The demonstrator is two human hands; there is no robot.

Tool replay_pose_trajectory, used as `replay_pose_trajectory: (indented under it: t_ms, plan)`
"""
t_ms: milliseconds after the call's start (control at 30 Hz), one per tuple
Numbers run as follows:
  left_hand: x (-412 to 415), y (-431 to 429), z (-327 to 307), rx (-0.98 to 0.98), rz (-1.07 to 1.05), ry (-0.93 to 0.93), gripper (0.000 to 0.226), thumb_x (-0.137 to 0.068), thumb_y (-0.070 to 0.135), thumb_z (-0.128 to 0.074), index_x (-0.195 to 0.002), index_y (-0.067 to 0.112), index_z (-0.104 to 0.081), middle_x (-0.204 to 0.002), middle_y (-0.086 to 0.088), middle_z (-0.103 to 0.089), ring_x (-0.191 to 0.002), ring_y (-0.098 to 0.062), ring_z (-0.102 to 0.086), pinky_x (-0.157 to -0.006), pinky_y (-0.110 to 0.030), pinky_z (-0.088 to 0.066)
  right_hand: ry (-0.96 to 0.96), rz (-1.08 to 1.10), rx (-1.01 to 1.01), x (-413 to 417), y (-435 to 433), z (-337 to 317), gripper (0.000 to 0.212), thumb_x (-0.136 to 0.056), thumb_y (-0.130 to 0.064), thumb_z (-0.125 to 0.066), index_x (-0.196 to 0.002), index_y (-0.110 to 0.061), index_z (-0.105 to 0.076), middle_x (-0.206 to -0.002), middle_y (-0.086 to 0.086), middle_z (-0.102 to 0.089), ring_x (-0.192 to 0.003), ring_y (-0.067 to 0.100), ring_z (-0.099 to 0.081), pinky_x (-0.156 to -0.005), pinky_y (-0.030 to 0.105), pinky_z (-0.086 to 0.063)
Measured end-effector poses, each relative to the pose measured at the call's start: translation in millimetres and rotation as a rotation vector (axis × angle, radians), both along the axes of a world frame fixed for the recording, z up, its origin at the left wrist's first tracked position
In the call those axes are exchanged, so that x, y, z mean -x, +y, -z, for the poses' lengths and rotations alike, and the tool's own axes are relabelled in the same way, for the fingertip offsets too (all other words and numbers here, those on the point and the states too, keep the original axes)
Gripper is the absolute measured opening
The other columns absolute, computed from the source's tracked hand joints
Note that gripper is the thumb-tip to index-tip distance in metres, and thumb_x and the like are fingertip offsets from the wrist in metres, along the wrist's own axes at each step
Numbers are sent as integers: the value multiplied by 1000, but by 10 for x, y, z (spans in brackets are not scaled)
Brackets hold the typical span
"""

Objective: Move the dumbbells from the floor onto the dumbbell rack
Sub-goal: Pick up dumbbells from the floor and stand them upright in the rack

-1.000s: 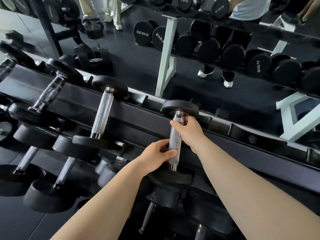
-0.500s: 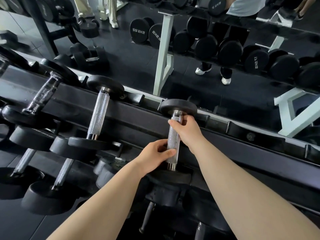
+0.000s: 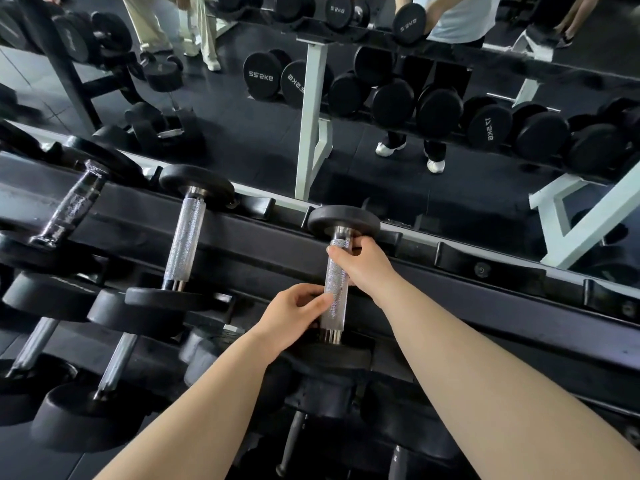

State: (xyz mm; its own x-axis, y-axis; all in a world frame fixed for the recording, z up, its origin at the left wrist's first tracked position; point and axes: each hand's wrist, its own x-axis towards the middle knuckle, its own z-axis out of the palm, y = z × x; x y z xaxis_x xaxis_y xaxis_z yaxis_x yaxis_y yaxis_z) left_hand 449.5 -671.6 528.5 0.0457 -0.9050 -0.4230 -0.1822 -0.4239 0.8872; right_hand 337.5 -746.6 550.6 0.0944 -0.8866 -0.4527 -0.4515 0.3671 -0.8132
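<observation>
A small dumbbell (image 3: 343,221) with black round heads and a knurled chrome handle lies across the top tier of the black dumbbell rack (image 3: 485,282), its far head toward the mirror. My left hand (image 3: 294,315) wraps the lower part of the handle. My right hand (image 3: 363,263) grips the upper part, just under the far head. The near head sits in the rack's front cradle, partly hidden behind my left wrist.
A second chrome-handled dumbbell (image 3: 183,237) and a dark-handled one (image 3: 69,206) rest on the same tier to the left. Larger dumbbells (image 3: 114,368) fill the lower tier. A mirror behind shows a white-framed rack (image 3: 311,116), more dumbbells and a person's legs.
Both hands stay on the handle and the dumbbell stays on the top tier. The view has shifted slightly; nothing else has visibly moved.
</observation>
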Motion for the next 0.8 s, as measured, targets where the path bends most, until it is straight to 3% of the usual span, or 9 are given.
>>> replay_pose_trajectory:
  t_ms: [133, 267, 367, 433, 500, 667, 800]
  plan:
    - [-72, -4, -9, 31, -89, -81, 15, -85, 25, -57, -72, 30, -61, -76, 7, -64, -89, -19, -63, -92, -38, -50, 49, 5, 2, 90, 117, -15, 59, -84, -41, -55, -130, -8, -41, -120, 7, -56, -113, 28, -57, -99, 46, -47]
    - [-6, 9, -112, 128, -138, -223, 7, -85, 20, -57, -84, 18, -63, -73, 14, -58, -81, -13, -57, -68, -14, -43, 74, 47, 34, 280, 320, -24, 50, -86, -37, -52, -127, -9, -45, -107, 1, -55, -106, 27, -59, -96, 43, -49]
    - [209, 91, -310, 232, -116, -233, 18, -85, 15, -56, -70, 25, -58, -67, 12, -56, -68, -12, -54, -53, -5, -41, 39, 129, 46, 550, 525, -48, 18, -88, -25, -49, -101, -13, -53, -82, -1, -57, -73, 18, -60, -78, 36, -50]
    - [451, 209, -461, 269, -25, -210, 26, -85, 14, -55, -63, 29, -55, -60, 9, -53, -56, -9, -48, -43, -3, -37, 15, 180, 43, 775, 717, -79, 10, -87, -18, -46, -82, -11, -50, -70, 3, -55, -56, 13, -50, -60, 27, -43]
    - [754, 386, -576, 280, 122, -204, 26, -85, 15, -55, -63, 29, -56, -57, 9, -52, -53, -7, -46, -43, -4, -37, -3, 221, 29, 1025, 970, -95, 18, -87, -16, -45, -70, -12, -48, -66, 0, -55, -52, 12, -47, -51, 19, -39]
    - [1681, 1025, -524, 229, 459, -252, 26, -86, 18, -53, -62, 29, -56, -56, 8, -53, -57, -13, -49, -61, -25, -43, 55, 330, -2, 1871, 1878, -1, 28, -87, -17, -45, -59, -16, -41, -60, -1, -52, -49, 13, -46, -50, 21, -37]
    - [2585, 1861, -252, 146, 658, -287, 24, -85, 18, -54, -64, 28, -56, -57, 6, -53, -55, -11, -48, -57, -26, -40, 77, 495, -67, 2804, 3133, 215, 29, -88, -18, -47, -60, -20, -42, -58, -4, -52, -46, 8, -46, -41, 12, -36]
